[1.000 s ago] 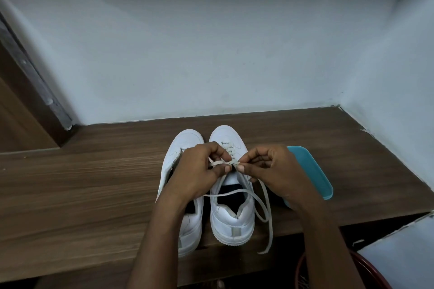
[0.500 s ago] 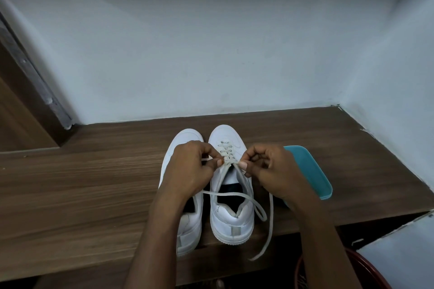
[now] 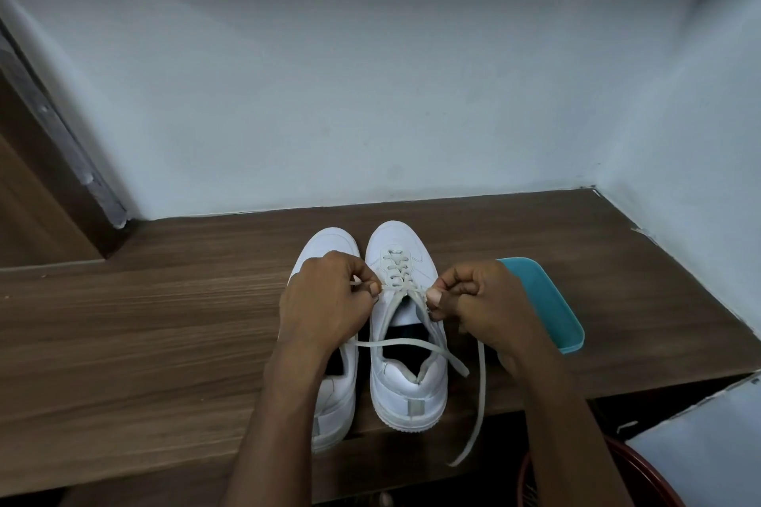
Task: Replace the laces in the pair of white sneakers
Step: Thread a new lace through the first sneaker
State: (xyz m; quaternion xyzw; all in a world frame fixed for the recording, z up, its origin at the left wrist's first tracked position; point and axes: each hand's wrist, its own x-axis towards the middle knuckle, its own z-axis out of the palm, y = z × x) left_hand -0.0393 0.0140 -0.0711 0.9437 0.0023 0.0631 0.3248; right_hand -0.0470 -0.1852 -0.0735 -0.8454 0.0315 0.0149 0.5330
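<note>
Dim, cool, even light, soft shadows, no glare, wide-angle bending at edges, slight softness throughout

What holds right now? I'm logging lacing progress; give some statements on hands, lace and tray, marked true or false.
Both the left hand and the right hand pinch the lace of the laced sneaker. True.
The teal tray lies left of the sneakers. False: it lies right of them, beyond the right hand.
One lace end hangs past the wooden shelf's front edge. True.
The sneakers' toes point toward the person. False: heels face the person.
</note>
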